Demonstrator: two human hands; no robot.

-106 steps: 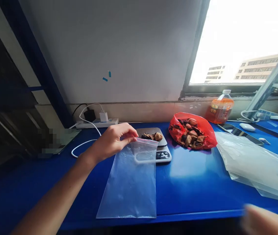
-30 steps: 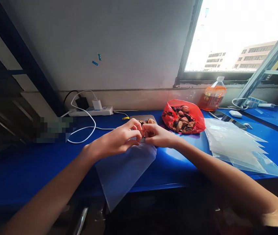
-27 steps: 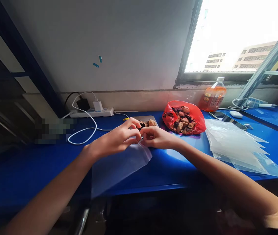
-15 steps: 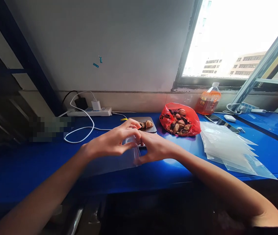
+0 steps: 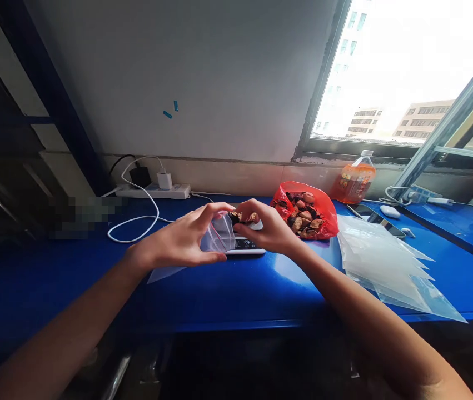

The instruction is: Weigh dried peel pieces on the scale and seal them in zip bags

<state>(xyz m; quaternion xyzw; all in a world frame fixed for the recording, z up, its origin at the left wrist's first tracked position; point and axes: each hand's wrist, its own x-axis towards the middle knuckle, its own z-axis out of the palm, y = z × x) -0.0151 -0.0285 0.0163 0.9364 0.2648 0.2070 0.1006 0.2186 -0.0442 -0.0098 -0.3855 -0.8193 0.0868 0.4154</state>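
Note:
My left hand (image 5: 182, 236) holds a clear zip-lock bag (image 5: 222, 236), its mouth spread and turned toward my right hand. The bag's lower end trails left over the blue tabletop. With thumb and fingers curled together, my right hand (image 5: 270, 226) grips a dark dried piece (image 5: 233, 218) just beyond the bag's mouth. Other rough brown dried pieces (image 5: 249, 217) show behind my right fingers, on or over a small kitchen scale (image 5: 249, 244). The hands cover most of the scale; part of its button panel and white front edge shows.
A red plastic bag (image 5: 328, 214) full of brown dried pieces stands right of the scale. Clear flat bags (image 5: 380, 261) lie stacked farther right, near a phone (image 5: 373, 218). An orange drink bottle (image 5: 355, 180) stands by the wall. A white cable (image 5: 134, 219) loops at left from a power strip (image 5: 178, 191).
My hands have drawn apart; the zip-lock bag's mouth has opened in my left hand. My right hand has left the bag's edge and taken hold of a dried piece at the scale.

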